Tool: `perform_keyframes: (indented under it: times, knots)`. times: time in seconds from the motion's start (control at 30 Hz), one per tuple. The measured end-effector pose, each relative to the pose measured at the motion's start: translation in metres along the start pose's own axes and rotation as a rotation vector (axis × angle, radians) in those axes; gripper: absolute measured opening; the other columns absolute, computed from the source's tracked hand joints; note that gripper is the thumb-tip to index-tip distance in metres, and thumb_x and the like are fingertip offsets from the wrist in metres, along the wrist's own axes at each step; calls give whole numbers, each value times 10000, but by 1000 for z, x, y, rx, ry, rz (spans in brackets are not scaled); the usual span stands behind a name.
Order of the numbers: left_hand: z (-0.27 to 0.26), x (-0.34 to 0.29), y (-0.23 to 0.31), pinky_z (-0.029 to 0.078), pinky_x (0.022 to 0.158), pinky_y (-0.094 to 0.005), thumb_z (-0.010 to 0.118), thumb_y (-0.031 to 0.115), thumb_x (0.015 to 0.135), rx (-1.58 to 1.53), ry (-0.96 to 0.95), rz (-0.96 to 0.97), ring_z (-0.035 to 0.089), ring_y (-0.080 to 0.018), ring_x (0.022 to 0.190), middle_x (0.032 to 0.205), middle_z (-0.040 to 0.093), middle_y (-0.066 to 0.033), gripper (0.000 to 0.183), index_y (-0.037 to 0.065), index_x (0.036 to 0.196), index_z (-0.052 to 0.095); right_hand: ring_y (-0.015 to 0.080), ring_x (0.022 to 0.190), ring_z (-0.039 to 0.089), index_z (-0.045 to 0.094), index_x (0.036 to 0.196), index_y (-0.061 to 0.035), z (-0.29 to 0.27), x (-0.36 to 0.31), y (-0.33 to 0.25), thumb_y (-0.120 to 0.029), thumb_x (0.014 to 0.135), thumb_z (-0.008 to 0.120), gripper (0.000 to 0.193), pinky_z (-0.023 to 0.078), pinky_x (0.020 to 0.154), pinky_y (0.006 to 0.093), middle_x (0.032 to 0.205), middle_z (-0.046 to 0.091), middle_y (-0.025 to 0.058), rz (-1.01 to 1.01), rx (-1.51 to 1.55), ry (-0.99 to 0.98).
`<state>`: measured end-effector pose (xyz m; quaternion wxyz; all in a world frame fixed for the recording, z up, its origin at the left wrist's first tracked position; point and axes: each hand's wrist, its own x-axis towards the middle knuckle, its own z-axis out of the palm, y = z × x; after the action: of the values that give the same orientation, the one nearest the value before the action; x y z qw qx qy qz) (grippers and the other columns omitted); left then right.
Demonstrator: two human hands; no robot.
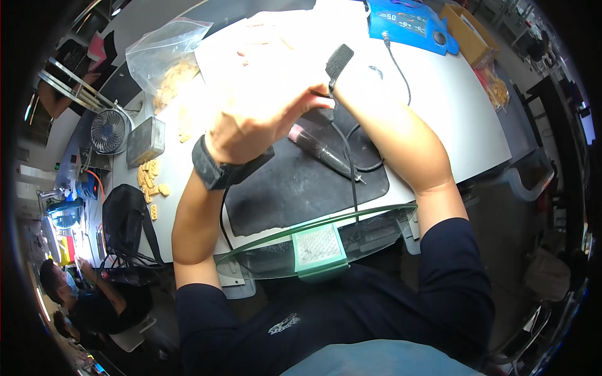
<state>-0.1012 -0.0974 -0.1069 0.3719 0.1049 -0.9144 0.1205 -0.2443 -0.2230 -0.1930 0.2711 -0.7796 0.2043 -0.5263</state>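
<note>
Head view: clear bag (164, 59) holds tan pieces, probably wood; several more loose by grey box (145, 141). Left hand (254, 119), right hand (313, 75) overexposed, finger state unreadable.

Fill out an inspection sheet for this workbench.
Surface: white table with a black mat on it.
Job's things: soldering iron lying on the mat; what the hands hold is washed out by glare.
Clutter: clear plastic bag, small tan parts, grey box, cardboard box.
Hands: left hand and right hand raised together above the mat; grip cannot be told.
Cables: black cord running from the blue station to the iron.
Surroundings: small fan; another person seated at lower left.
</note>
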Motion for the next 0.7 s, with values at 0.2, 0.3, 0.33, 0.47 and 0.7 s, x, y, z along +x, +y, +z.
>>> perform_keyframes:
  times: [0.2, 0.3, 0.33, 0.47, 0.7]
  knots:
    - [22, 35, 9, 523, 675, -274, 737, 21, 782, -269, 149, -11, 673, -171, 718, 786, 698, -64, 184, -2, 948, 662, 264, 1019, 613, 622, 1077, -19, -66, -7, -68, -275, 871, 593, 330, 477, 916, 348, 1077, 621, 158, -323, -609, 63]
    - [19, 28, 1, 525, 674, -280, 744, 42, 782, -239, 163, -39, 666, -167, 700, 768, 691, -69, 180, -6, 936, 664, 251, 962, 626, 624, 1055, -25, -36, -13, -87, -276, 853, 627, 323, 502, 851, 338, 1048, 627, 144, -451, -307, 80]
    - [19, 32, 5, 519, 674, -272, 741, 73, 795, -246, 170, -26, 658, -165, 683, 758, 685, -69, 176, -11, 930, 666, 249, 955, 625, 624, 1051, -25, -31, -11, -88, -277, 854, 627, 319, 502, 846, 337, 1042, 626, 142, -444, -317, 89]
    - [19, 29, 4, 524, 686, -265, 720, 83, 820, -248, 109, -52, 657, -168, 681, 763, 682, -70, 153, -13, 925, 662, 240, 929, 621, 621, 1035, -28, -24, -12, -88, -279, 858, 626, 307, 500, 825, 333, 1014, 622, 133, -430, -314, 115]
    - [12, 26, 17, 505, 663, -247, 680, 92, 859, -359, 8, -203, 658, -162, 704, 831, 704, -79, 112, -7, 897, 643, 224, 885, 613, 616, 1007, -32, -17, -6, -85, -284, 866, 623, 289, 497, 789, 326, 966, 616, 118, -409, -319, 169]
